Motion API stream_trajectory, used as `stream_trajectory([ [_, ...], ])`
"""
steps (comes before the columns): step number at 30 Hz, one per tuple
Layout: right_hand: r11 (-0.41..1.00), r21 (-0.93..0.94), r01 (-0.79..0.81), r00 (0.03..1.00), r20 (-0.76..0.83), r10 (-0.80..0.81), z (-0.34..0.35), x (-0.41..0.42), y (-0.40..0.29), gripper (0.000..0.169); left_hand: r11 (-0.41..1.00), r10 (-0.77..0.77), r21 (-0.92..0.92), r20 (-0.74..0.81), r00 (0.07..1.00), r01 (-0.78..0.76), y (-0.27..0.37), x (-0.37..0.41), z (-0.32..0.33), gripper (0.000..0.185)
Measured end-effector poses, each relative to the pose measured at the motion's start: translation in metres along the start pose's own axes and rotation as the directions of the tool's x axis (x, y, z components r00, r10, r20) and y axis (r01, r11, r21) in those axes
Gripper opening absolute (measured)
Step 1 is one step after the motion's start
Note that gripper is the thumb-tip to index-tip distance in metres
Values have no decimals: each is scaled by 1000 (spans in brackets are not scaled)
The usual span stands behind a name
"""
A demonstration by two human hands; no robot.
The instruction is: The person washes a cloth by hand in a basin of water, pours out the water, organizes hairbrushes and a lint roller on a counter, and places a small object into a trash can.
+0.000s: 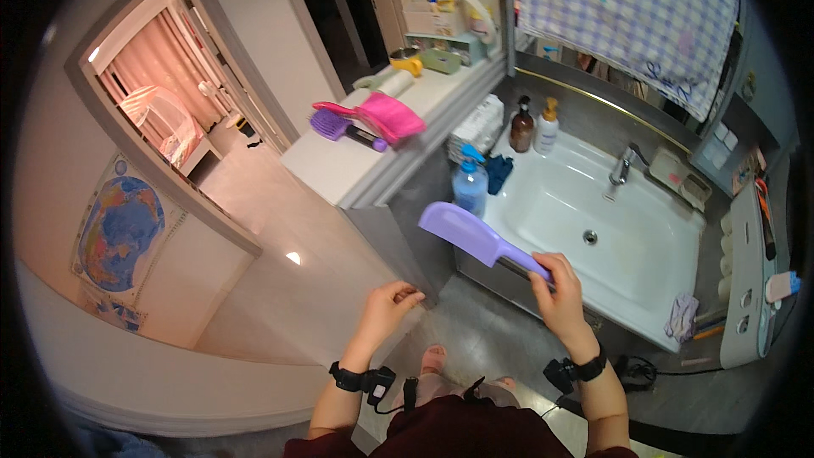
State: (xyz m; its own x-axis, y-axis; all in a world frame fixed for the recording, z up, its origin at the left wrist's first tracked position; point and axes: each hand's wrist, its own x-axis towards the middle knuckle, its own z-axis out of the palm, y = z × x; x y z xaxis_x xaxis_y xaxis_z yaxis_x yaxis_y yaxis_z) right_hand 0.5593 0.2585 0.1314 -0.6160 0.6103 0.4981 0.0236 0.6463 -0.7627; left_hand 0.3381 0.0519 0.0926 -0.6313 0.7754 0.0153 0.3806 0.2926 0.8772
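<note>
A purple plastic comb is held by its handle in my right hand, over the front left edge of the white sink. The broad toothed part of the comb points up and left, in front of a blue pump bottle. My left hand is to the left of it, over the floor, with its fingers curled and thumb near the fingertips; whether it holds something small I cannot tell. On the white ledge lie a purple hairbrush and a bright pink item.
Behind the sink stand a brown pump bottle, a white pump bottle and a chrome faucet. A crumpled cloth lies at its right front corner. A yellow cup stands farther back on the ledge. A checked towel hangs over the mirror.
</note>
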Motion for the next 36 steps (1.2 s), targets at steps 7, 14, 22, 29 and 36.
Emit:
stream_trajectory([
  [7, 942, 41, 332, 938, 96, -334, 182, 132, -42, 22, 998, 58, 11, 10, 998, -58, -32, 13, -75, 19],
  [14, 864, -290, 411, 912, 130, -390, 286, 192, -43, 17, 997, 61, -40, -82, 995, -65, -75, 24, -142, 18],
  [22, 755, -432, 493, 858, 96, -505, 294, 253, -41, 10, 993, 65, -90, -177, 982, -81, -86, 44, -174, 13],
  [29, 545, -715, 439, 891, 270, -364, 307, 275, -13, 13, 994, 110, 32, -254, 961, -105, -90, 66, -191, 16],
  [36, 855, -407, 320, 947, 131, -293, 283, 273, -49, 35, 956, 64, -259, -283, 957, -140, -69, 79, -192, 23],
])
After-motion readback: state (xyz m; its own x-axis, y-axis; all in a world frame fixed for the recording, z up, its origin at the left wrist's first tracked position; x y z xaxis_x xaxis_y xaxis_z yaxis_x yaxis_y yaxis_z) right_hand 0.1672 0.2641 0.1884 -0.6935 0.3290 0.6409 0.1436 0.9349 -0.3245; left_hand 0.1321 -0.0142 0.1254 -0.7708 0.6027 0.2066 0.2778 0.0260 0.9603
